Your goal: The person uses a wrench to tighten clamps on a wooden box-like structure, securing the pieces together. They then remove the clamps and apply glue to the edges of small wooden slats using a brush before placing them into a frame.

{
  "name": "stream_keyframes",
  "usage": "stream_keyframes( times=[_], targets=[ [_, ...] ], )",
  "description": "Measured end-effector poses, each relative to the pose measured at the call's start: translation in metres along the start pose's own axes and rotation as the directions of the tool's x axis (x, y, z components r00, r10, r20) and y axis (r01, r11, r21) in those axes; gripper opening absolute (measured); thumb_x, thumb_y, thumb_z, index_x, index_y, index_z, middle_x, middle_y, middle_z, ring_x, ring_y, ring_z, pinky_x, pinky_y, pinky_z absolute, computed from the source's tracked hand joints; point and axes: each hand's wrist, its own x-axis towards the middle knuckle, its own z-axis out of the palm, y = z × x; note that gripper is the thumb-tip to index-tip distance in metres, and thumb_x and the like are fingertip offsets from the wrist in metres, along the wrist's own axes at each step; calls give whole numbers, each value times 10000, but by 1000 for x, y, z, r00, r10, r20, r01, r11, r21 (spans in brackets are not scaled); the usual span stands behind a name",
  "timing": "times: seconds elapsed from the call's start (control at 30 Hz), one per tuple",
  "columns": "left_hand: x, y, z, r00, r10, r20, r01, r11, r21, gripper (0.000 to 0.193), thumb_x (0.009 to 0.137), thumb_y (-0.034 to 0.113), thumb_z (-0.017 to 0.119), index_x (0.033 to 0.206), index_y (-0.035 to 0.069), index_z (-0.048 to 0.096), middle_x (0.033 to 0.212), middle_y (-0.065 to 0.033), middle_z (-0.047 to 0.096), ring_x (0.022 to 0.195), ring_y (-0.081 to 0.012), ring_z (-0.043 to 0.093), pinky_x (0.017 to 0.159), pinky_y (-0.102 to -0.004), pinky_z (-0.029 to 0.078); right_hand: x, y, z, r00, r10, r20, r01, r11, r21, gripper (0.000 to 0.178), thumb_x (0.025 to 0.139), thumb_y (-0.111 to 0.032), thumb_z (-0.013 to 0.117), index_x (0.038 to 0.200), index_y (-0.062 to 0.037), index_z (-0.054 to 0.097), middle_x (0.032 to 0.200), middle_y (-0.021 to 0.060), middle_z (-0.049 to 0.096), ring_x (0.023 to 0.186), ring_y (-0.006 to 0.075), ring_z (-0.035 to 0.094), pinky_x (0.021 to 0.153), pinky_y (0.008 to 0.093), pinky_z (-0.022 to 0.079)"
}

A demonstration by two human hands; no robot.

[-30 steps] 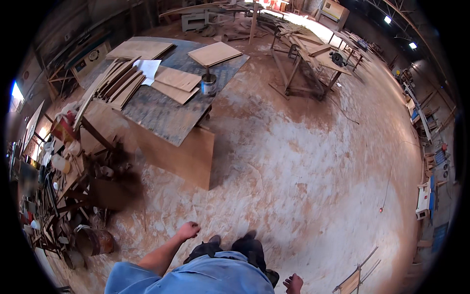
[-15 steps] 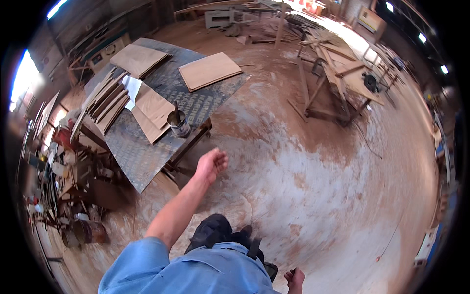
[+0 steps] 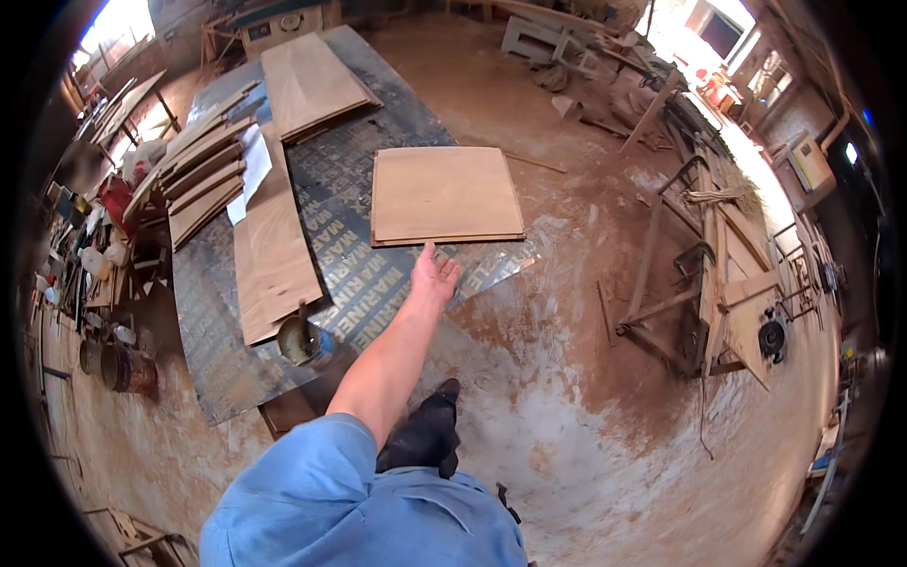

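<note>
My left hand (image 3: 436,279) reaches forward at the near edge of a small stack of square plywood sheets (image 3: 446,194). Its palm faces up and its fingers are stretched out, holding nothing; the fingertips come right by the stack's edge, and I cannot tell if they touch it. The sheets lie flat on a dark, print-covered board tabletop (image 3: 331,180). Left of my forearm, an open tin (image 3: 319,352) stands near the table's front edge with a stick or brush handle in it. My right hand is out of the picture.
Long plywood pieces (image 3: 274,255), a white paper (image 3: 252,170), a far plywood stack (image 3: 316,85) and a pile of narrow boards (image 3: 203,180) cover the table's left side. A wooden frame stand (image 3: 699,274) is at right. Buckets (image 3: 128,369) stand at left on the dusty floor.
I have come closer to the table, and the view has turned. My left hand has moved from beside the table to the plywood stack, its curled fingers now stretched. My right hand has left view.
</note>
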Motion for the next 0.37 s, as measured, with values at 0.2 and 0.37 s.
stream_keyframes(
  times=[0.2, 0.37],
  targets=[
    [29, 7, 35, 977, 54, -207, -59, 998, -22, 668, 952, 392, 507, 1446, 52, 213, 1440, -182, 332, 1249, -321, 432, 1042, -448, 386, 21, -143, 88, 985, 7, 175, 34, 972, -232, 254, 928, -249, 514, 998, -9, 551, 922, 124, 580, 817, 270, 590, 727, 435, 541],
    [31, 4, 48, 951, 58, -303, -62, 998, -6, 396, 925, 321, 581, 1197, 47, 498, 1130, -121, 534, 1025, -258, 535, 917, -435, 467, 20, -272, 191, 962, -99, 255, 191, 912, -364, 265, 923, -293, 543, 966, -31, 535, 867, 131, 585, 734, 241, 572, 642, 399, 531]
  ],
)
